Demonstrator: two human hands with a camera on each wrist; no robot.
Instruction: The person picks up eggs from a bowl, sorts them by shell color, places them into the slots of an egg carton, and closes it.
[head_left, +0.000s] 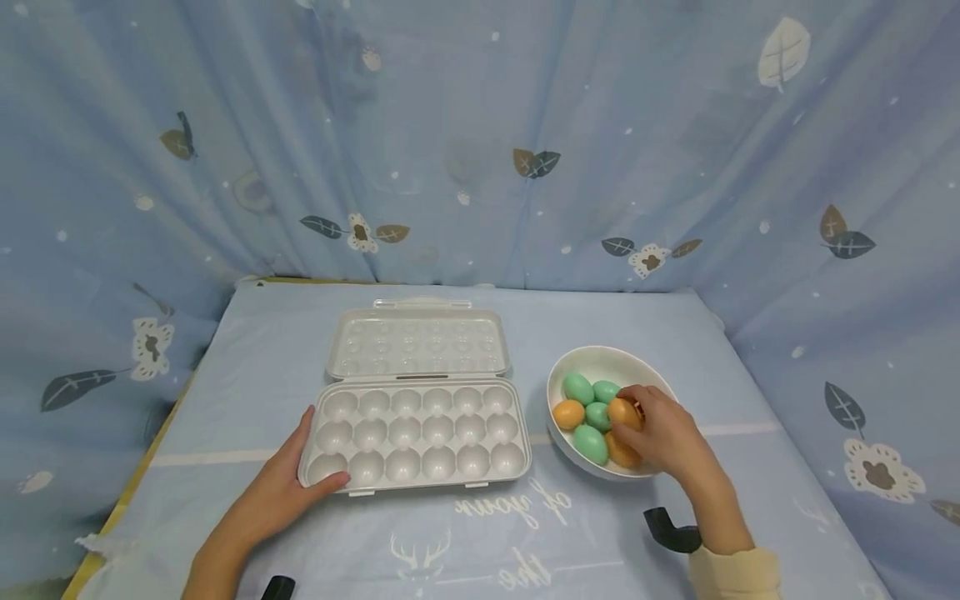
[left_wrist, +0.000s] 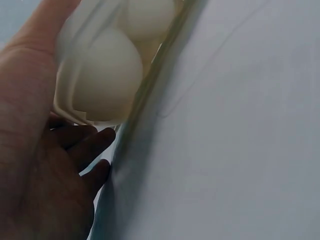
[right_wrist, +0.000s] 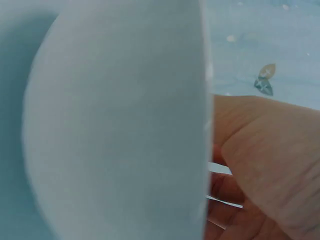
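An open plastic egg carton [head_left: 420, 433] lies with its cups facing up and its clear lid [head_left: 418, 343] folded back behind. My left hand [head_left: 281, 483] grips the front left corner, thumb over the rim and fingers along the side; in the left wrist view the fingertips [left_wrist: 102, 140] curl beside the carton's end. To the right stands a white bowl [head_left: 558, 375] of green eggs [head_left: 591, 445] and orange eggs [head_left: 568, 414]. My right hand [head_left: 663, 429] reaches over the bowl's right rim and pinches an orange egg [head_left: 624, 412]. The bowl's wall hides its fingertips in the right wrist view.
A pale blue printed cloth [head_left: 420, 542] covers the table. Behind and at both sides hangs a blue curtain [head_left: 480, 142] with leaf patterns. A yellow edge [head_left: 142, 467] shows along the table's left side.
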